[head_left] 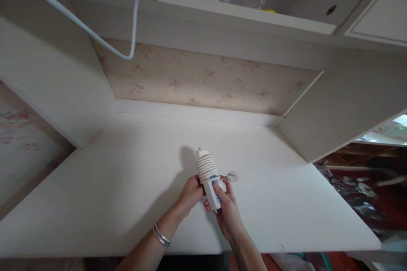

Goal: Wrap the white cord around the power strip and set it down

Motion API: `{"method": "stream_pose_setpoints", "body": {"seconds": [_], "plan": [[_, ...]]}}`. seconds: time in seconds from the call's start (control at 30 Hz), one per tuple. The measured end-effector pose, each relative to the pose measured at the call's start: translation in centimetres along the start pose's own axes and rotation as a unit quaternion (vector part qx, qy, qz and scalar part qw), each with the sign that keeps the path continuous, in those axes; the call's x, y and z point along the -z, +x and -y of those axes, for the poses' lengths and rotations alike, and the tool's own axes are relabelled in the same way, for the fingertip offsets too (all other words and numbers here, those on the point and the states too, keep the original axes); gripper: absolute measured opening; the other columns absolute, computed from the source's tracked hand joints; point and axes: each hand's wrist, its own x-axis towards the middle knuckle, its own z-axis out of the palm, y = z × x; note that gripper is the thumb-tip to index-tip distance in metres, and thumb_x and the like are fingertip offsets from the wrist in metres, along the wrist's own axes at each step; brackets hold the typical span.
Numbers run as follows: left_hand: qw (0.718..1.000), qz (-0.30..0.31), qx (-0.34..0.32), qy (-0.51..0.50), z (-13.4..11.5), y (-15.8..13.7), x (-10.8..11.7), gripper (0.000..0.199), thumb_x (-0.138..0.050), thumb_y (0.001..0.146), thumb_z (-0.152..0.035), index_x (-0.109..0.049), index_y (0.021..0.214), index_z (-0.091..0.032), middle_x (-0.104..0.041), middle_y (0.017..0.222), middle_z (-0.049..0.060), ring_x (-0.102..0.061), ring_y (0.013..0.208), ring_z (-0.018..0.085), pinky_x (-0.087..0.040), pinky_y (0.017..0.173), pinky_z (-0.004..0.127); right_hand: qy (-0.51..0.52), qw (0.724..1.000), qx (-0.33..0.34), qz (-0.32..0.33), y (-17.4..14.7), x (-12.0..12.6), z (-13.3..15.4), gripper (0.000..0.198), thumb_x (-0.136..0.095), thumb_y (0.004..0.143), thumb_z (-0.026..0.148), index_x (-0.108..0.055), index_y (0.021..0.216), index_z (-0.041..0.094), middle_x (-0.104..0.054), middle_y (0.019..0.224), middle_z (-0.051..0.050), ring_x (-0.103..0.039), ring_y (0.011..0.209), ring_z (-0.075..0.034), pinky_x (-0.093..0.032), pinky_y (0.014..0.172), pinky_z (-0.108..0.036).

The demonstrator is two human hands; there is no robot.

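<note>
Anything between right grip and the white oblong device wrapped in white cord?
Nothing visible: the right grip touches the white oblong device directly, thumb on its blue-marked face. The left grip is against the other side.

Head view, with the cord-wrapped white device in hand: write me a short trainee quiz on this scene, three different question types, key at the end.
1. Which wrist wears the silver bangles, left or right?

2. True or false: the right hand has its thumb on the blue-marked part of the cord-wrapped white device.

3. Choose one. The wallpaper behind the white desktop shows:
A. stripes
B. flowers
C. checks

Key:
1. Left.
2. True.
3. B.
</note>
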Motion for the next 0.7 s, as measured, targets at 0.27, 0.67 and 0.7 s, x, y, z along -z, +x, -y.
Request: {"method": "stream_pose_setpoints", "body": {"seconds": [0.27, 0.67, 0.7], "plan": [[0.985, -0.148, -0.052, 0.069, -1.2, -2.1, 0.8, 0.054, -0.059, 0.069, -0.012, -0.052, 0.123, -0.020, -0.052, 0.128, 0.011, -0.059, 0.101, 0.022, -0.049, 0.082, 0.033, -0.018, 1.000, 0.015, -0.019, 0.0, 0.7, -0.8, 0.039, -0.069, 0.077, 0.042, -0.043, 0.101, 0.025, -0.064, 0.088, -0.001, -0.058, 0.050, -0.012, -0.050, 0.045, -0.026], [0.992, -0.027, 0.000, -0.121, -2.7, -1.7, -0.1, 0.083, -0.074, 0.071, -0.032, -0.026, 0.138, -0.038, -0.049, 0.131, 0.008, -0.065, 0.089, 0.021, -0.053, 0.070, 0.034, -0.004, 0.999, 0.032, -0.011, -0.9, 0.4, -1.1, 0.038, -0.066, 0.080, 0.043, -0.045, 0.107, 0.026, -0.061, 0.083, 0.002, -0.058, 0.050, -0.011, -0.048, 0.043, -0.023], [0.987, -0.020, 0.025, -0.157, -2.2, -1.8, -0.4, 0.080, -0.073, 0.072, -0.034, -0.026, 0.137, -0.038, -0.055, 0.122, 0.007, -0.065, 0.077, 0.017, -0.052, 0.062, 0.030, -0.003, 1.000, 0.028, -0.010, -1.0, 0.5, -1.3, 0.038, -0.066, 0.080, 0.043, -0.045, 0.107, 0.026, -0.061, 0.080, 0.002, -0.058, 0.050, -0.012, -0.047, 0.042, -0.023]]}}
